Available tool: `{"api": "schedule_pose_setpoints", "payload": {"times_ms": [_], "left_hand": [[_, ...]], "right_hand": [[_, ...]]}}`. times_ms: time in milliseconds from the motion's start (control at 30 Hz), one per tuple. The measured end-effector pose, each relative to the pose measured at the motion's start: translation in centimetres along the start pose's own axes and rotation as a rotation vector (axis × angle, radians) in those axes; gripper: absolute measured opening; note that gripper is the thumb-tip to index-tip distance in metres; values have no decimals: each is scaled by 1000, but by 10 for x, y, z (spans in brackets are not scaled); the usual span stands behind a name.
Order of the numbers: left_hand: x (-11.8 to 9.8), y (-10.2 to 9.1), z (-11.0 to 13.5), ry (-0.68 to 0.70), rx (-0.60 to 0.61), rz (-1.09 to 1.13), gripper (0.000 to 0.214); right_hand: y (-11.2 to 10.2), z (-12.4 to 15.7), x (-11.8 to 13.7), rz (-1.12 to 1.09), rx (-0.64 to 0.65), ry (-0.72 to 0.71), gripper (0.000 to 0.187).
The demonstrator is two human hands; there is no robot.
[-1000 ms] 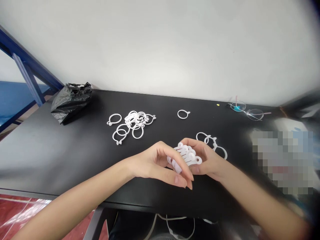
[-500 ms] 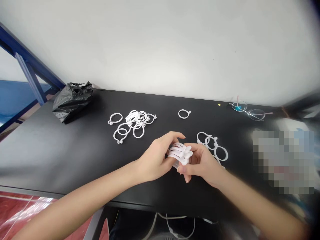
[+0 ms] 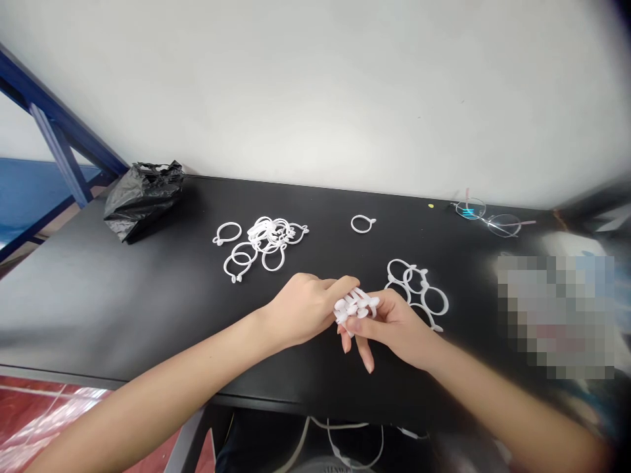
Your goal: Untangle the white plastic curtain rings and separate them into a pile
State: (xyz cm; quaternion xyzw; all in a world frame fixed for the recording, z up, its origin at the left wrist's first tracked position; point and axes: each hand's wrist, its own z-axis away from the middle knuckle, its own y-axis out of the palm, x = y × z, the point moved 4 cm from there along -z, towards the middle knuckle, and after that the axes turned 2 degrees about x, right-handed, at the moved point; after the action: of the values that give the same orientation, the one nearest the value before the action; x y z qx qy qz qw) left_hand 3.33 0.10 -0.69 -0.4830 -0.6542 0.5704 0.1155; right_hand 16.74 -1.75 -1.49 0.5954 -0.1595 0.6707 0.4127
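A bunch of white plastic curtain rings (image 3: 353,305), each with a small tab, is gathered between my two hands above the front part of the black table. My left hand (image 3: 309,307) curls over the bunch from the left, its fingers closed on the rings. From the right, my right hand (image 3: 387,322) pinches the tab ends with its thumb on top, while other fingers stretch out beneath. Several loose rings (image 3: 434,301) lie just beyond my right hand, partly overlapped by it. A single ring (image 3: 362,224) lies farther back, apart from the rest.
A tangled pile of white rings (image 3: 269,236) lies left of centre on the black table (image 3: 162,309). A black plastic bag (image 3: 142,200) stands at the back left. Eyeglasses (image 3: 488,220) rest near the wall at right, behind a blurred, pixelated item (image 3: 557,315). Cables hang below the table edge.
My left hand has turned over the bunch and closed on it. The rings' tabs have shifted slightly left, and my right fingers now extend farther beneath. The rings on the table stay put.
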Motion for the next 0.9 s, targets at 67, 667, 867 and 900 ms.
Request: {"api": "schedule_pose_setpoints", "payload": {"times_ms": [67,667,867,900], "left_hand": [[2,-1,0,43,-14,-70,15],[5,-10,-9,-71,238,651,34],[15,-8,-8,-84,209,633,23],[16,-8,-8,-95,212,619,22]], "right_hand": [[2,0,-1,15,-42,-19,24],[21,25,17,755,77,-544,24],[12,15,12,528,-27,-396,13],[12,14,11,499,-31,-375,11]]}}
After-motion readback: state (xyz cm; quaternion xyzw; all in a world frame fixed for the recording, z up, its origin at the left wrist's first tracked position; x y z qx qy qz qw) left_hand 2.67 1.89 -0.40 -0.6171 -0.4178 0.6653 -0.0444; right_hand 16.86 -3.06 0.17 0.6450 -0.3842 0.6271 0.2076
